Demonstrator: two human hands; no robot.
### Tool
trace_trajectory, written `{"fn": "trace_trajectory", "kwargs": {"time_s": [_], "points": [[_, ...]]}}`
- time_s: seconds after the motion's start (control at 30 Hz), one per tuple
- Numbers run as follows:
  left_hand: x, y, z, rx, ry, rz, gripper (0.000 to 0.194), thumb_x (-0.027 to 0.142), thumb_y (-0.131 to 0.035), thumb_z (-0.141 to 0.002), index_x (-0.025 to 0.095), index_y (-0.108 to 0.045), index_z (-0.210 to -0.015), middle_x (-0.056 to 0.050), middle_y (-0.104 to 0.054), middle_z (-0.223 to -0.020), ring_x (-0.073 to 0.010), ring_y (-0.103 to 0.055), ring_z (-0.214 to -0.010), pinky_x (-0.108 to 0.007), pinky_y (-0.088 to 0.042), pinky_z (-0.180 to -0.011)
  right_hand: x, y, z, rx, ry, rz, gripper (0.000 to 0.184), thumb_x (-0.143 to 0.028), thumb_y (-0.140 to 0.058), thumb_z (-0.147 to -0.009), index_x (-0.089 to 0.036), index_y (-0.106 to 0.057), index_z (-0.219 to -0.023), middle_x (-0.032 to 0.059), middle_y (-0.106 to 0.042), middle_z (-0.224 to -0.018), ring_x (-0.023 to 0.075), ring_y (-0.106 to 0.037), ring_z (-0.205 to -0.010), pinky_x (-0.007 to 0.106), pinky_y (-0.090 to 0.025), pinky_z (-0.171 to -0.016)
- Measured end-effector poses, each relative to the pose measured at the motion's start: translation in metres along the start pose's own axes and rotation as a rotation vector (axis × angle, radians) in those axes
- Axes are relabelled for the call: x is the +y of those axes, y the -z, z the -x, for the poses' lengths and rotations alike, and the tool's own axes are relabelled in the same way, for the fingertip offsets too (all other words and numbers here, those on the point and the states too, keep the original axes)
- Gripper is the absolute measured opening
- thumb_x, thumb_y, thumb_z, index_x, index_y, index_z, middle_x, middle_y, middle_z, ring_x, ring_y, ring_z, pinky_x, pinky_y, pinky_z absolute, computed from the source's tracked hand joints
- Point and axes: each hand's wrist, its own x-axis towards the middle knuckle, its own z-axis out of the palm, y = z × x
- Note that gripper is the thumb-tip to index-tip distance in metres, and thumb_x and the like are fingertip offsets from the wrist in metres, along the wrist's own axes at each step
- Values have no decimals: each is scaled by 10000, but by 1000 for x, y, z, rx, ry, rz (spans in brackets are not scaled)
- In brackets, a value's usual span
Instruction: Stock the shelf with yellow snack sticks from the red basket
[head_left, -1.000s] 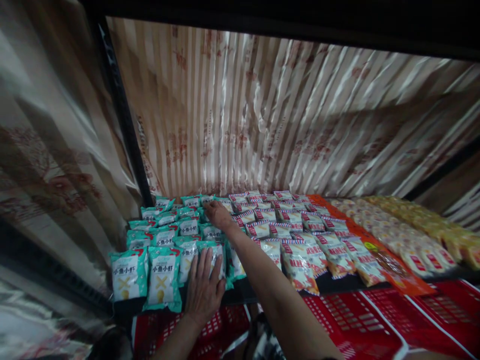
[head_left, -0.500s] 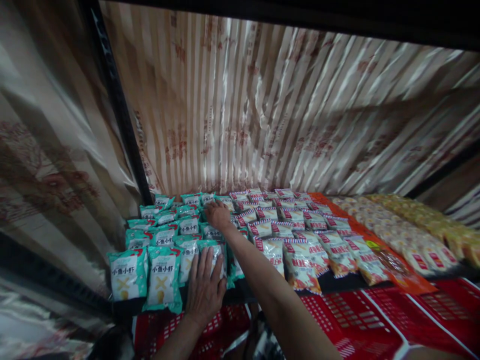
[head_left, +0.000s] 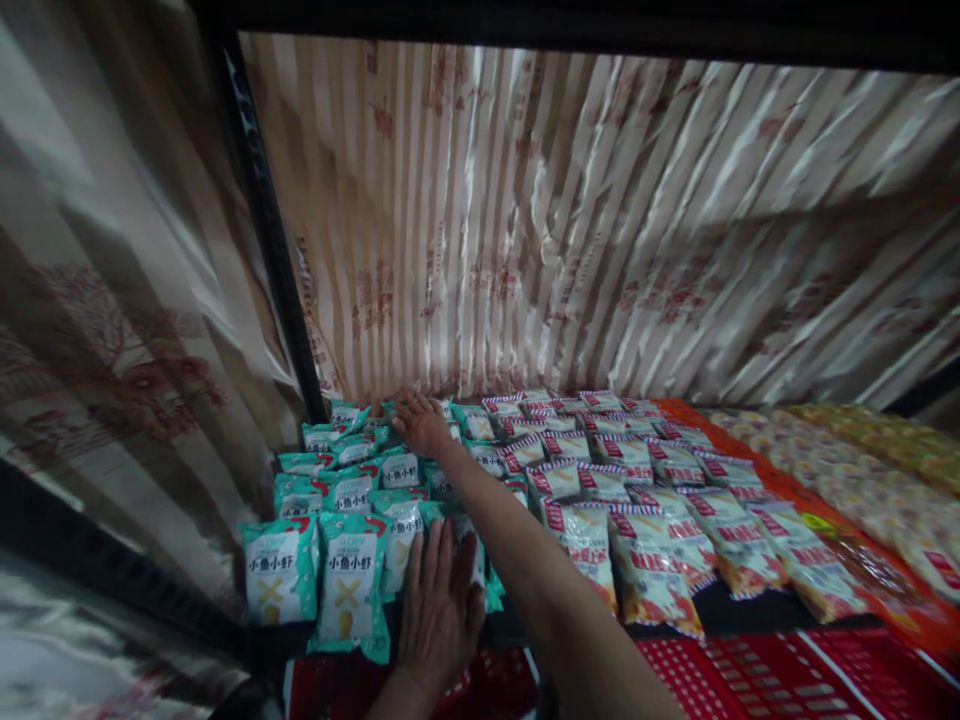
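Teal-and-white snack bags [head_left: 282, 570] stand in rows on a dark shelf [head_left: 517, 628]. My left hand [head_left: 441, 600] lies flat against a front-row teal bag near the right end of that group, fingers stretched out and covering much of it. Farther in, my right hand [head_left: 424, 425] rests over teal bags in the back row. Its fingers are extended, pointing left, and part of the bags under them is hidden. My right forearm crosses above the gap between the teal bags and the neighbouring white-and-red snack bags [head_left: 656, 570].
An orange package [head_left: 821, 500] lies right of the white-and-red bags, followed by rows of pale packs [head_left: 847, 480] and yellow packs [head_left: 862, 430]. Red baskets [head_left: 697, 670] sit below the shelf edge. A dark post [head_left: 274, 230] and striped sheeting [head_left: 480, 200] bound the shelf.
My right hand has moved back and left over the rear teal bags. My left hand stays against the same front bag. The camera view has shifted, so the shelf appears farther right and lower.
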Motion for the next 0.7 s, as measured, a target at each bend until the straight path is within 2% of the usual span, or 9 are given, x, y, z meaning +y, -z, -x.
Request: {"fn": "trace_trajectory", "kwargs": {"time_s": [0.2, 0.37, 0.47, 0.63, 0.7], "points": [[0, 1, 0, -28, 9, -4, 626, 416, -473, -863, 222, -306, -1434, -98, -390, -1452, -247, -264, -1371, -387, -183, -1110, 1, -3, -5, -43, -21, -32, 461, -406, -210, -979, -220, -582, -1178, 67, -573, -1292, 214, -468, -1237, 416, -326, -1033], [0, 1, 0, -29, 10, -1, 610, 425, -460, -867, 228, -323, -1428, -107, -401, -1443, -250, -273, -1367, -386, -155, -1117, 3, 1, -5, -104, 8, -49, 476, -375, -196, -986, -201, -596, -1176, 70, -600, -1256, 169, -485, -1223, 326, -344, -1037], [0, 0, 0, -27, 21, 4, 594, 429, -441, -875, 233, -330, -1425, -95, -406, -1444, -244, -283, -1362, -383, -157, -1117, 3, 3, -5, -148, -11, -68, 511, -399, -173, -982, -202, -599, -1186, 69, -592, -1269, 181, -507, -1205, 325, -372, -1021], [0, -1, 1, -41, 13, 7, 599, 431, -437, -879, 227, -320, -1430, -91, -412, -1442, -243, -280, -1364, -389, -147, -1124, 10, 2, -6, -84, -13, -77, 461, -405, -205, -976, -269, -524, -1280, 33, -520, -1359, 188, -401, -1305, 378, -332, -1059], [0, -2, 2, -44, 11, 5, 598, 431, -430, -883, 221, -317, -1431, -96, -408, -1444, -244, -277, -1366, -392, -145, -1126, 15, 1, -6, -37, -85, -38, 455, -403, -219, -973, -264, -487, -1315, 50, -458, -1414, 210, -337, -1346, 427, -292, -1074]]}}
